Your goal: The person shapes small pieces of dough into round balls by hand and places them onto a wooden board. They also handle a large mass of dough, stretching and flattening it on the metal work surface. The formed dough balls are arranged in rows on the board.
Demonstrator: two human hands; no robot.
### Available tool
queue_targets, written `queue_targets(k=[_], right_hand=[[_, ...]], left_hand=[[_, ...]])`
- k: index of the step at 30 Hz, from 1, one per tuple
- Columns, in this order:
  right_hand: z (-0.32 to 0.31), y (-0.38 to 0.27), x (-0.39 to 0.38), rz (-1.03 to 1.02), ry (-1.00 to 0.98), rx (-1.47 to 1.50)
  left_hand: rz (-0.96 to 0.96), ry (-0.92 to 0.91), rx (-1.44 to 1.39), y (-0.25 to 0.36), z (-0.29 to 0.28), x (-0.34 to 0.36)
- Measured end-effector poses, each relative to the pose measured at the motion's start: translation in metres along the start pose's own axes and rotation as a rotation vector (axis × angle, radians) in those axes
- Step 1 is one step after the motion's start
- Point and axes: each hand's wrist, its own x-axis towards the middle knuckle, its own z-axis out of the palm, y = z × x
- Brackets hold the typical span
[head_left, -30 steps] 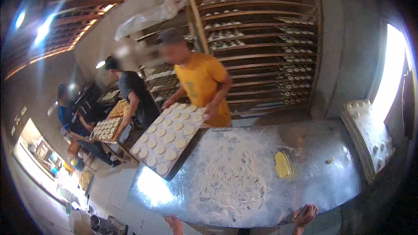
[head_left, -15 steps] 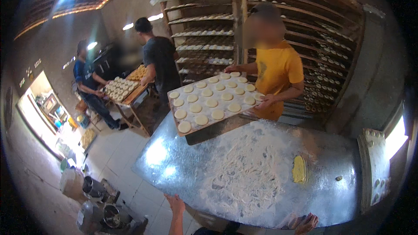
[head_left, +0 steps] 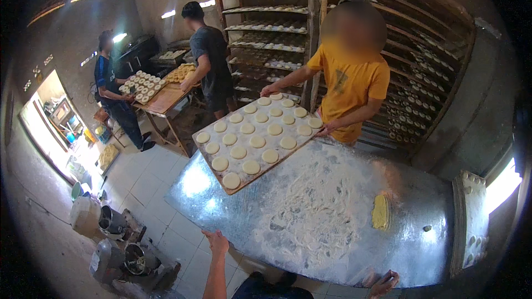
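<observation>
Wooden racks [head_left: 388, 50] filled with rows of pale dough rounds line the far wall of this dim bakery, and a big metal table [head_left: 432, 232] dusted with flour [head_left: 310, 210] fills the near middle of the floor. At the table's near edge the left hand [head_left: 217, 242] is raised just past the table's left corner, fingers loosely open and gripping nothing — it sits over the white floor tiles [head_left: 149, 177], close to the metal edge but not clearly touching it. The right hand [head_left: 384, 283] rests at the near rim of the table further right, fingers spread and empty as far as I can see, though only part of it shows. On the far side a person in a yellow shirt [head_left: 352, 83] holds a wooden tray [head_left: 221, 180] of flat dough discs [head_left: 256, 141] by its far end, tilted out over the table's far left corner. A yellow scraper-like piece [head_left: 380, 211] lies on the table to the right of the flour, with a small dark bit [head_left: 426, 228] just beyond it. Far left, two more people stand at a wooden bench [head_left: 166, 99] loaded with more dough pieces — one in a dark grey shirt [head_left: 213, 55], one in blue [head_left: 108, 80]. Buckets and metal pots [head_left: 113, 221] sit on the floor at the near left.
</observation>
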Motion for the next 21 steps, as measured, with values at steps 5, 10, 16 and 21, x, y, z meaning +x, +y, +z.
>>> queue_targets(k=[5,10,16,21], right_hand=[[-0.006,0.004,-0.001,-0.056,-0.129,-0.124],[0.036,0.062,-0.008,-0.109,-0.04,0.061],[0.032,0.057,-0.009,-0.079,-0.073,-0.033],[0.054,0.083,-0.019,-0.055,0.024,0.019]], left_hand=[[0.059,0.055,-0.028,-0.017,0.015,0.023],[0.131,0.049,-0.028,-0.045,0.033,0.056],[0.083,-0.014,-0.114,-0.013,-0.003,0.012],[0.162,0.0,0.064,-0.052,-0.006,0.049]])
